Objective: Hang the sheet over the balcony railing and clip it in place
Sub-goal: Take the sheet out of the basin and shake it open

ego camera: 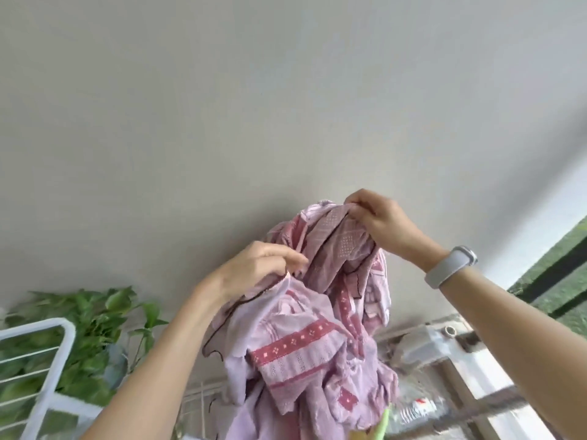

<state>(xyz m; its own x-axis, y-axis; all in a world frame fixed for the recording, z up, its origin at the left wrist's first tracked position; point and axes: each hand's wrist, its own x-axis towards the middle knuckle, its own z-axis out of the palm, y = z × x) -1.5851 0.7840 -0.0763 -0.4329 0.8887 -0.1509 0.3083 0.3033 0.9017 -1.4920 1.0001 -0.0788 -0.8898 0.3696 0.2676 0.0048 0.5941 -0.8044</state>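
One sheet (pixel 314 312), lilac with bands of pink-red dotted pattern and a thin dark line along some edges, hung bunched in front of the person, and two bare hands held it up against a plain pale wall (pixel 222 106). Its lowest folds ran out of the bottom of the view, so its full length was cut off. Just right of those folds, at the bottom edge, a small yellow-green thing (pixel 382 422) showed only in part and could not be made out.

The left hand (pixel 254 268), on the sheet's left side, pinched a dark-trimmed edge with curled fingers. The right hand (pixel 378 217), at the sheet's top, gripped the highest bunch of cloth, fingers closed round it; one pale grey band (pixel 451 268) sat on that wrist.

Left of the sheet stood one white wire rack (pixel 41 360), cut off by the left edge, and behind it one leafy green plant (pixel 95 315), partly hidden by the rack's bars. Right of the sheet lay a blurred heap of clear and whitish things (pixel 422 344) on a ledge, too smeared to count or name. Farther right, a dark rail (pixel 552 274) crossed a strip of green (pixel 571 246) beyond the wall, cut off by the right edge.
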